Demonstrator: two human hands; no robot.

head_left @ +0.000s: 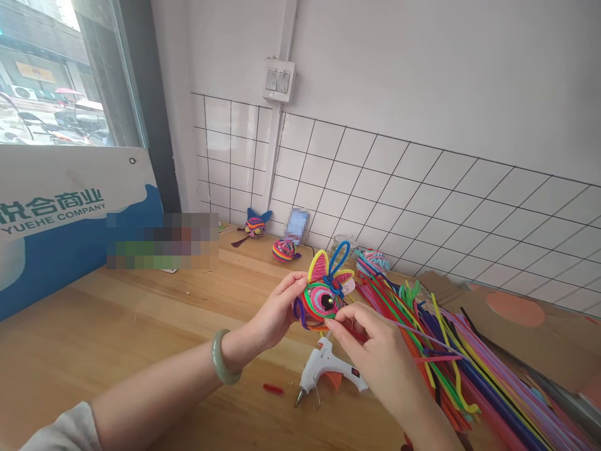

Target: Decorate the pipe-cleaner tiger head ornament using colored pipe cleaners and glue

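A round pipe-cleaner animal figure, with pink-and-yellow ears, a blue loop on top and a large black eye, is held above the table. My left hand, with a green bangle at the wrist, grips its left side. On its lower right edge, the thumb and fingers of my right hand are pinched together; whether a small piece is between them is hidden. Just below both hands a white hot glue gun rests on the wooden table, its nozzle pointing down-left. A short red scrap lies beside it.
Many coloured pipe cleaners spread over the right side, near flat cardboard. Finished figures and a striped ball stand along the back, with a phone against the wall grid. A printed board stands at left.
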